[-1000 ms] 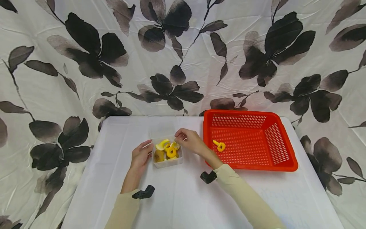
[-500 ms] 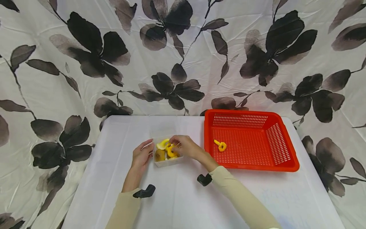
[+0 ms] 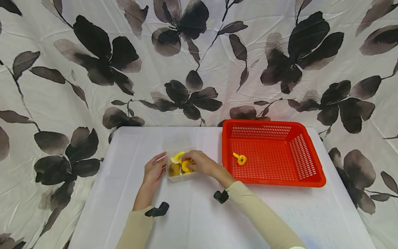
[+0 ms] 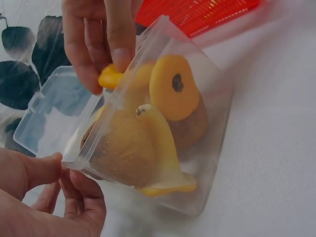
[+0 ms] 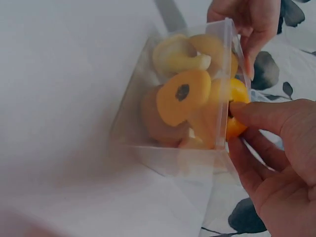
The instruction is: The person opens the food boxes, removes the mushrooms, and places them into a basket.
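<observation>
A small clear plastic box (image 3: 183,178) stands on the table with several yellow and brown pieces inside. My left hand (image 3: 153,172) pinches its left rim between thumb and fingers, plain in the left wrist view. Inside are a rounded brown piece (image 4: 123,153) and a pale yellow curved piece (image 4: 160,136). My right hand (image 3: 201,162) reaches in over the right side. Its thumb and fingers pinch a glossy yellow rounded piece with a hole (image 5: 238,91) at the box's mouth. Another yellow piece (image 5: 170,106) with a dark centre shows through the wall.
The box's clear lid (image 4: 54,111) hangs open at the back. A red perforated basket (image 3: 273,122) stands to the right, with a yellow ring-headed piece with a stem (image 3: 241,159) inside. Patterned cloth (image 3: 192,52) hangs behind the table (image 3: 186,214).
My right hand has moved from the box's back right corner down and left into it, and now pinches a yellow piece. The left hand stays at the rim.
</observation>
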Action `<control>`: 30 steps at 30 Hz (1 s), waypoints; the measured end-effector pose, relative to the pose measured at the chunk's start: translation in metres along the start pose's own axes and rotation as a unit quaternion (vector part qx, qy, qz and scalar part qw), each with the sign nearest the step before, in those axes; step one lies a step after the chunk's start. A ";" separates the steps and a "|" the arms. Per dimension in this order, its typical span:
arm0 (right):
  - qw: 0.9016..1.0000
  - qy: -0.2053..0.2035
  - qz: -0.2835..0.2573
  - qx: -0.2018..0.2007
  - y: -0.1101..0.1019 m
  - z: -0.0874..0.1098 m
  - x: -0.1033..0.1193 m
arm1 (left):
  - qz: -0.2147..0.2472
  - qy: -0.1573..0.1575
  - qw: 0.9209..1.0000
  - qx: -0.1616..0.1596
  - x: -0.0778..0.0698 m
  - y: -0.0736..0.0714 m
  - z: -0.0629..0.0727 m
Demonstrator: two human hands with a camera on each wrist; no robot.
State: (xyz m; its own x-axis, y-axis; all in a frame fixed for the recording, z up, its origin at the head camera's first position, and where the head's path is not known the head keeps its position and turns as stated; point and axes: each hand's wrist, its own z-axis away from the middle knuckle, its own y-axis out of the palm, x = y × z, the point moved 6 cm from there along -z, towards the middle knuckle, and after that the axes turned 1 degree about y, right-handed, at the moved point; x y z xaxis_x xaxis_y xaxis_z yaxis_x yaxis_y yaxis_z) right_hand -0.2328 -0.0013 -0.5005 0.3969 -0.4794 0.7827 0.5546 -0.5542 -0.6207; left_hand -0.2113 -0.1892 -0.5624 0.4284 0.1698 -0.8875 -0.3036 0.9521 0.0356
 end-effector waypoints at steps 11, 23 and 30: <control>0.997 0.015 -0.063 -0.039 -0.017 0.008 -0.004 | 0.007 0.002 1.000 0.004 0.001 0.001 0.000; 0.982 0.044 -0.137 -0.121 -0.049 0.026 -0.014 | 0.012 0.002 1.000 0.010 0.000 0.000 0.001; 0.968 0.078 -0.187 -0.150 -0.068 0.043 -0.025 | 0.013 0.000 1.000 0.010 0.000 -0.001 0.001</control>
State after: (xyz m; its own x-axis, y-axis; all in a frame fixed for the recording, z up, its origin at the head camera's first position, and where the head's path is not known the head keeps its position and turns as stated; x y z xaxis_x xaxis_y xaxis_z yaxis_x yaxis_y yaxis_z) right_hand -0.2490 0.0776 -0.4761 0.0810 -0.2916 0.9531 0.3918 -0.8699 -0.2995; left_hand -0.2103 -0.1896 -0.5623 0.4212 0.1938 -0.8860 -0.2976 0.9524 0.0668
